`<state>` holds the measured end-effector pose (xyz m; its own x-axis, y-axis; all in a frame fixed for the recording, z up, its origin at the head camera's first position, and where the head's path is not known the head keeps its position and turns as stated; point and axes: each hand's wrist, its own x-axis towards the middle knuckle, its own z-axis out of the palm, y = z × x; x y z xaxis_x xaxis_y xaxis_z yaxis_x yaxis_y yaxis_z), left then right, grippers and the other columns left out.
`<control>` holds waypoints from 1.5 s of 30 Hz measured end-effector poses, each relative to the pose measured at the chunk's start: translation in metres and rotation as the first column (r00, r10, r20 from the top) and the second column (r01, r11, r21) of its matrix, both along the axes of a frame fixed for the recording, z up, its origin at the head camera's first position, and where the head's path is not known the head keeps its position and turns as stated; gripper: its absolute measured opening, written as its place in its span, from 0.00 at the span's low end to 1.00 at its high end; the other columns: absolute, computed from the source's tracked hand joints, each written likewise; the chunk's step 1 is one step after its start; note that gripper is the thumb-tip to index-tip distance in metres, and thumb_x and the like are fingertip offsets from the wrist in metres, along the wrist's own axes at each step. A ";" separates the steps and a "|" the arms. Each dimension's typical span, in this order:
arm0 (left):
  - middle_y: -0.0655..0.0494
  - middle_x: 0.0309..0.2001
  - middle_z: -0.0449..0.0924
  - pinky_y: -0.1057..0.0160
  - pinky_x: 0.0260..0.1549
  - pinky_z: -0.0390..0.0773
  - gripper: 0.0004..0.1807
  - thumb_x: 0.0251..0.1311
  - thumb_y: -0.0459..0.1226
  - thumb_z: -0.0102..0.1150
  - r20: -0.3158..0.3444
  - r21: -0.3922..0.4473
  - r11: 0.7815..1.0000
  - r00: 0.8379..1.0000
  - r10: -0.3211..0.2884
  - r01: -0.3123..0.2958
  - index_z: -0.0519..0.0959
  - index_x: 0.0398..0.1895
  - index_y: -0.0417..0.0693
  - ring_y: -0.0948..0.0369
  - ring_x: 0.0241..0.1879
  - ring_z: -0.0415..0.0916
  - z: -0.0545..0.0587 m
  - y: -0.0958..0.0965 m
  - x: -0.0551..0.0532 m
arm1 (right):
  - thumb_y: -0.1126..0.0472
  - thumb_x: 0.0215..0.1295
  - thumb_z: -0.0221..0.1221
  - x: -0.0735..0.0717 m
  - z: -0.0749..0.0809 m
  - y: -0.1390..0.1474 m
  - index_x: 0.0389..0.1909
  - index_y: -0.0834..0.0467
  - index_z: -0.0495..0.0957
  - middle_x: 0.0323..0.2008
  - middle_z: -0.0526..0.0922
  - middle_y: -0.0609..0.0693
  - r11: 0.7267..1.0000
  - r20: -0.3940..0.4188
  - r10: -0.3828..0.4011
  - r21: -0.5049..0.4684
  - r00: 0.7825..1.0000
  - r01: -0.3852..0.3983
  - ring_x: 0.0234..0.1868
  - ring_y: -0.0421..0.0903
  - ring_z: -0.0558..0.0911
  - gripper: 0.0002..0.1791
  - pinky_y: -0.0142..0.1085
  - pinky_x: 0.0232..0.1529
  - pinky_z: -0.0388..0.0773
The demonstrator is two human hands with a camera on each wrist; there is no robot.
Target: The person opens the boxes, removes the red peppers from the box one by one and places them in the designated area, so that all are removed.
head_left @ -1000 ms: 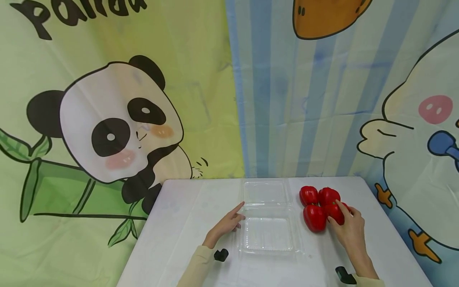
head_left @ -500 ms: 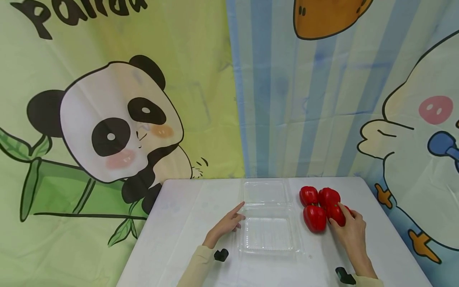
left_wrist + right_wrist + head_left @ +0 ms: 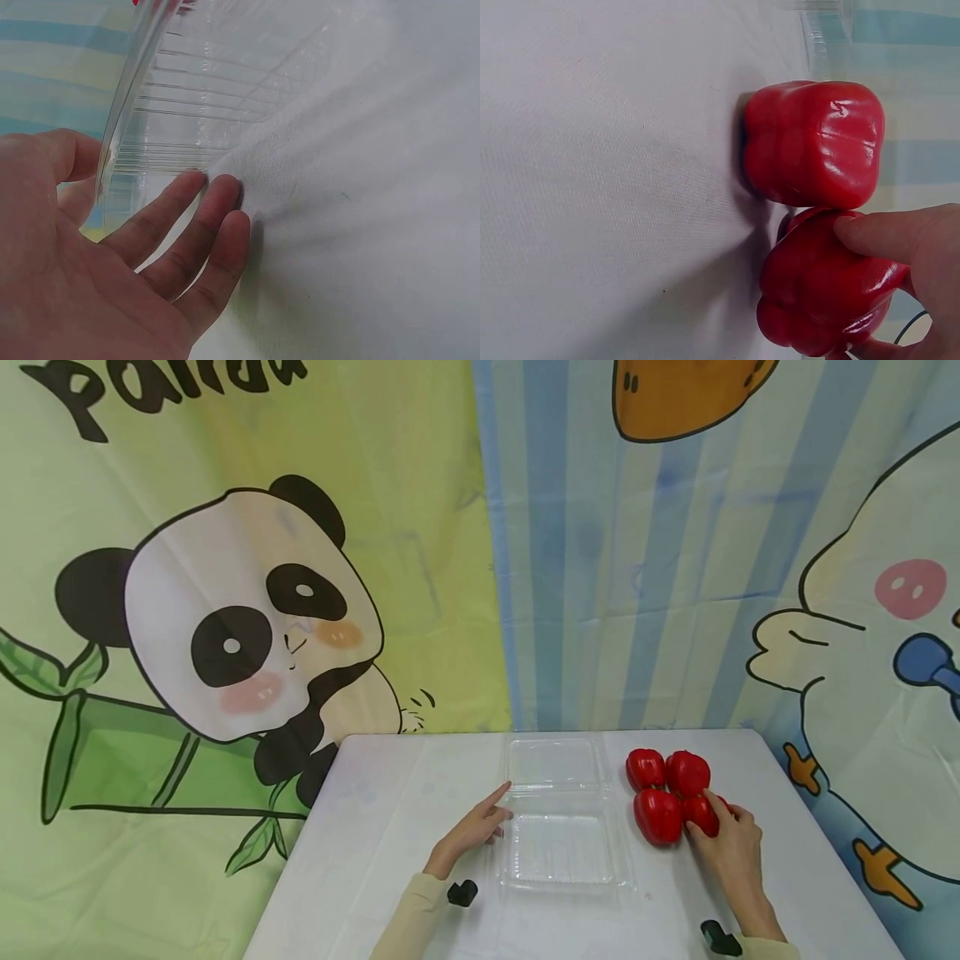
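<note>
My right hand point(image 3: 731, 852) grips a red bell pepper point(image 3: 821, 289), thumb on its near side and fingers round the far side. This pepper is the near right one of a cluster. Beside it sits another red bell pepper point(image 3: 814, 144), close against it in the right wrist view. A clear plastic clamshell box point(image 3: 562, 852) lies opened out in the middle of the table, its lid point(image 3: 555, 762) toward the back. At the left side of the box is my left hand point(image 3: 474, 828), index finger extended along the rim. The left wrist view shows its other fingers point(image 3: 217, 255) loosely extended by the box wall.
Two more red bell peppers point(image 3: 667, 772) stand behind the front pair, right of the box. The white table point(image 3: 375, 860) ends at printed cloth backdrops point(image 3: 420, 568). A black wrist-worn piece point(image 3: 462, 893) shows at the left cuff, another point(image 3: 722, 937) at the right.
My right hand and the pepper in its grip have shifted slightly toward me. The left hand and the box have stayed where they were.
</note>
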<state>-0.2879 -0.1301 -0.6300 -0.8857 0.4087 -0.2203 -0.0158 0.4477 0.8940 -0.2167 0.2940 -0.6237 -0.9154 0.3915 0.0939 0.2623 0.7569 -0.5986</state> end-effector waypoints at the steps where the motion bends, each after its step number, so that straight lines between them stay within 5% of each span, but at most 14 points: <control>1: 0.44 0.56 0.82 0.61 0.32 0.76 0.33 0.74 0.44 0.47 0.002 -0.004 1.000 1.000 0.001 -0.001 0.54 0.80 0.62 0.57 0.35 0.77 0.000 0.000 0.000 | 0.63 0.59 0.68 0.000 -0.001 0.000 0.75 0.60 0.59 0.65 0.58 0.77 1.000 -0.003 0.004 0.002 1.000 -0.004 0.65 0.74 0.58 0.44 0.71 0.56 0.69; 17: 0.44 0.56 0.81 0.63 0.32 0.75 0.33 0.75 0.43 0.46 0.001 -0.011 1.000 1.000 -0.002 0.002 0.52 0.81 0.62 0.59 0.33 0.76 -0.002 0.000 -0.001 | 0.63 0.60 0.67 0.001 -0.006 -0.001 0.76 0.60 0.59 0.64 0.58 0.78 0.999 0.004 0.040 0.017 0.999 -0.040 0.64 0.75 0.57 0.44 0.71 0.55 0.67; 34: 0.47 0.57 0.82 0.61 0.33 0.76 0.32 0.75 0.45 0.47 -0.001 -0.014 1.000 1.000 0.000 0.000 0.54 0.80 0.67 0.59 0.34 0.76 -0.007 0.000 -0.005 | 0.62 0.60 0.66 -0.001 -0.010 0.002 0.79 0.63 0.38 0.67 0.49 0.81 0.996 0.109 0.064 -0.069 0.992 -0.057 0.65 0.79 0.54 0.56 0.73 0.55 0.67; 45: 0.45 0.57 0.79 0.61 0.32 0.75 0.32 0.77 0.46 0.46 0.008 0.011 1.000 1.000 -0.025 0.024 0.52 0.80 0.68 0.57 0.34 0.75 -0.008 0.000 -0.005 | 0.62 0.59 0.67 0.001 -0.010 0.002 0.79 0.64 0.35 0.68 0.48 0.81 0.994 0.130 0.047 -0.107 0.990 -0.033 0.66 0.78 0.53 0.59 0.72 0.56 0.67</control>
